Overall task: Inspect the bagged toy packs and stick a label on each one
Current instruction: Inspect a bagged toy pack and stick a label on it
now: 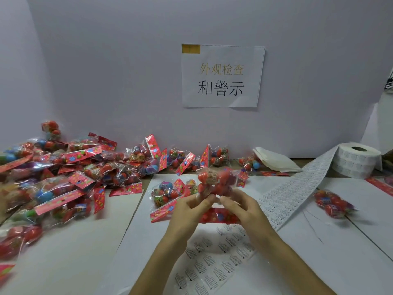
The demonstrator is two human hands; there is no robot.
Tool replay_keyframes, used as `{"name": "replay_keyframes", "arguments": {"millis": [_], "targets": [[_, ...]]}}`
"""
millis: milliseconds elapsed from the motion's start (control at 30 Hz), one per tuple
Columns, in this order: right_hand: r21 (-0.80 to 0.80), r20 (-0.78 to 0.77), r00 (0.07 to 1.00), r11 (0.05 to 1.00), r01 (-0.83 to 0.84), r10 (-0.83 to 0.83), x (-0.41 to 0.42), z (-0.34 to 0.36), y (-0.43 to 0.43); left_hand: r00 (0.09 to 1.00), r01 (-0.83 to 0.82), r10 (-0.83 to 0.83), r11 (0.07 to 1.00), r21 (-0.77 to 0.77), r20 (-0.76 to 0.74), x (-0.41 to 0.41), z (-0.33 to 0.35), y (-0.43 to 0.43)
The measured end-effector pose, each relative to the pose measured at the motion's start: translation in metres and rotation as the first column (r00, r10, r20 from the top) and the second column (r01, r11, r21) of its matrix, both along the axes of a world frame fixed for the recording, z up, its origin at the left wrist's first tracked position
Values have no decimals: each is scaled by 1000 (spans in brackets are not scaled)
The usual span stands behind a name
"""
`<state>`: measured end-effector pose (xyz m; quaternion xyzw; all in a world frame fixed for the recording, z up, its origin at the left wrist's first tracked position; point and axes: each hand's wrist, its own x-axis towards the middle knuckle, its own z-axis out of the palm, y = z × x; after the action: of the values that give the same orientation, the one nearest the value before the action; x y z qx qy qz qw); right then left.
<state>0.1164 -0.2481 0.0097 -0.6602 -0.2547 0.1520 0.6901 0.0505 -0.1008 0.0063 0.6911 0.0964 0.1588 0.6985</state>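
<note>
My left hand [190, 211] and my right hand [244, 208] together grip a clear bagged toy pack [217, 182] of red balls, raised above the table's middle, its red header card [219, 216] hanging below the fingers. Another pack [168, 193] lies just left of my hands. A strip of white labels [212, 260] lies under my forearms and runs up to the label roll [357, 160] at the right. A single pack [333, 204] lies alone on the right.
A large heap of bagged toy packs [63, 173] covers the left side and runs along the back wall. A folded white backing sheet [274, 160] sits near the roll. A paper sign [222, 76] hangs on the white wall.
</note>
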Motion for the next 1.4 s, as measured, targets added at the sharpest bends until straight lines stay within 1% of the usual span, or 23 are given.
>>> {"name": "replay_keyframes", "arguments": {"millis": [67, 133, 267, 333, 400, 467, 500, 533, 567, 633, 667, 700, 733, 833, 900, 933, 1000, 1033, 1100, 1167, 1233, 1300, 1400], "targets": [[-23, 42, 998, 999, 36, -35, 2, 1, -1, 1000, 2, -2, 1000, 30, 7, 0, 0, 2], [-11, 60, 995, 997, 74, -73, 5, 3, -3, 1000, 20, -20, 997, 80, -2, -1, 1, 2], [103, 73, 989, 987, 121, -128, 10, 6, -11, 991, 122, -117, 988, 94, -62, 0, -1, -4], [134, 99, 974, 973, 188, -202, 11, 7, -12, 988, 134, -126, 988, 79, -93, 2, -4, -5], [151, 129, 943, 946, 287, -306, 14, 8, -13, 991, 47, -34, 994, 100, -128, 3, -7, -3], [162, 230, 901, 927, 338, -368, 16, 9, -16, 981, -96, 118, 985, 144, -154, 2, -8, 2], [140, 312, 872, 926, 350, -377, 17, 8, -18, 974, -134, 153, 984, 115, -169, 1, -8, 5], [109, 396, 841, 928, 356, -369, 17, 7, -19, 972, -130, 133, 991, 29, -192, 1, -7, 7], [77, 482, 805, 932, 355, -347, 15, 7, -19, 974, -83, 60, 992, -97, -220, 1, -6, 9], [5, 644, 722, 944, 328, -254, 12, 3, -16, 956, 87, -174, 938, -335, -238, -1, -1, 9], [-43, 697, 691, 950, 309, -193, 10, 1, -13, 941, 161, -265, 898, -409, -212, -2, 0, 8], [-95, 725, 677, 953, 286, -131, 9, 0, -11, 935, 202, -309, 868, -453, -175, -3, 1, 8], [-143, 732, 677, 955, 259, -74, 8, -1, -10, 939, 213, -314, 853, -477, -142, -3, 1, 8], [-276, 689, 723, 942, 188, 58, 8, -5, -10, 963, 198, -261, 856, -479, -68, -2, 2, 10], [-312, 623, 778, 938, 150, 82, 7, -5, -10, 966, 220, -259, 850, -479, -18, -2, 2, 12], [-285, 578, 813, 951, 124, 67, 6, -5, -9, 966, 225, -257, 846, -483, -2, -3, 3, 12], [-159, 472, 881, 983, 96, -10, 7, -3, -9, 967, 232, -252, 831, -506, 29, -2, 3, 11], [-101, 417, 907, 989, 106, -55, 7, -3, -9, 968, 234, -247, 815, -529, 47, -2, 4, 11], [-36, 280, 953, 991, 130, -115, 10, 0, -9, 969, 240, -234, 793, -560, 84, 0, 4, 11], [-34, 100, 992, 996, 83, -80, 13, 1, -9, 963, 268, -246, 798, -540, 114, 0, 3, 11], [-88, -10, 1000, 996, 9, -10, 14, 1, -8, 958, 284, -266, 830, -480, 108, 1, 2, 8], [-138, -8, 999, 990, -38, 37, 13, 0, -7, 965, 257, -258, 877, -406, 53, 1, 2, 4], [-126, 61, 998, 992, -3, 10, 11, 0, -6, 980, 175, -196, 929, -327, -33, 2, 0, 4]]}}
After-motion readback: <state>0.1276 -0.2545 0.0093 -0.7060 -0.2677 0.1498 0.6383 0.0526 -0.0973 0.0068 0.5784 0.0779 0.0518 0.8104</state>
